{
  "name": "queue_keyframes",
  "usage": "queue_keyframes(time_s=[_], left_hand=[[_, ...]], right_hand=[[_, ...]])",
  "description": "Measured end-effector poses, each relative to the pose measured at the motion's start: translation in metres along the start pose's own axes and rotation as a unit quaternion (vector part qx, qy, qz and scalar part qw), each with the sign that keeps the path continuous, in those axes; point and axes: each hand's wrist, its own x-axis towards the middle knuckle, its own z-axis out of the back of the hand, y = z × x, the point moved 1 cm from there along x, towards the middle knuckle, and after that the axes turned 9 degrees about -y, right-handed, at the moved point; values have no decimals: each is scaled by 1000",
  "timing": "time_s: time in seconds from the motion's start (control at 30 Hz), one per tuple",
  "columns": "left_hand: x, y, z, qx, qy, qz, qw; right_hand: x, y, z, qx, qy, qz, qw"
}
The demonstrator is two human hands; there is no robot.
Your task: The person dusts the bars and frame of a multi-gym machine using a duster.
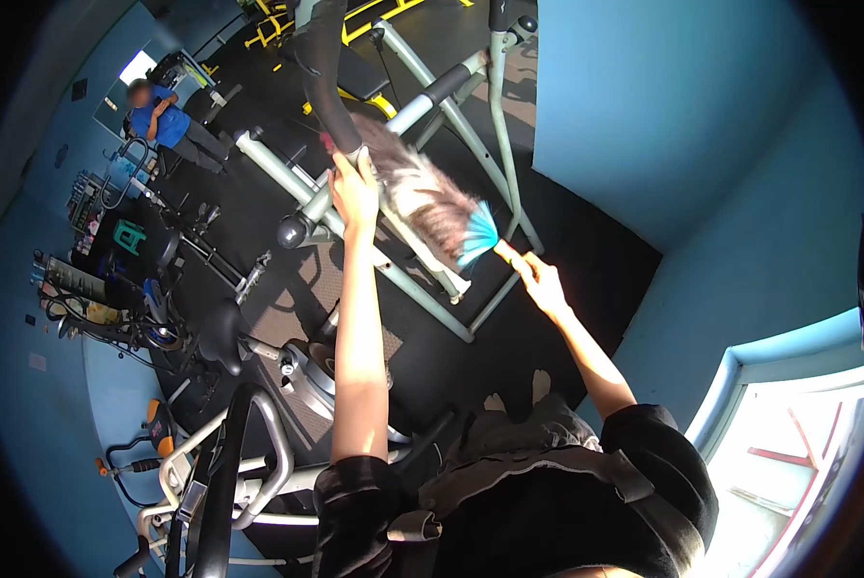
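Observation:
My right hand [542,283] is closed round the handle of a feather duster [422,193], whose brown and grey feathers and turquoise collar stretch up and to the left. The feathers are blurred and lie against or just over the frame of an elliptical-type exercise machine [495,125]; contact is hard to make out. My left hand [355,191] grips the lower end of the machine's dark upright handle [328,87], with the fingers wrapped round it.
An exercise bike [307,371] and a white-framed machine [268,453] stand at the lower left. A person in a blue shirt [172,123] stands at the far left. Blue walls [644,116] and a bright window [779,462] are on the right. A green stool [129,236] sits further left.

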Motion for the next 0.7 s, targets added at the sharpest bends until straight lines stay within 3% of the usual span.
queue_keyframes(time_s=[0.07,0.13,0.2,0.27,0.37,0.47,0.57,0.6,0.7], left_hand=[[-1,12,-7,-15,23,47,999],[0,15,-9,-41,8,24,999],[-1,14,-10,-55,-3,23,998],[-1,13,-9,-79,9,49,996],[-1,13,-10,-91,7,46,995],[-1,20,-16,-94,0,33,995],[-3,19,-19,-70,-4,50,996],[-3,18,-15,-50,-2,63,997],[-1,9,-3,-11,23,96,995]], right_hand=[[26,-21,9,-24,-34,-39,998],[51,-38,12,4,-93,-73,993],[60,-32,18,81,-76,-158,981],[57,-30,13,90,-53,-167,980],[36,-28,13,6,-8,-49,999],[24,-26,25,-33,40,-44,998],[27,-64,14,41,-28,-72,996],[28,-57,17,79,4,-179,981],[24,-32,19,166,52,-188,967]])
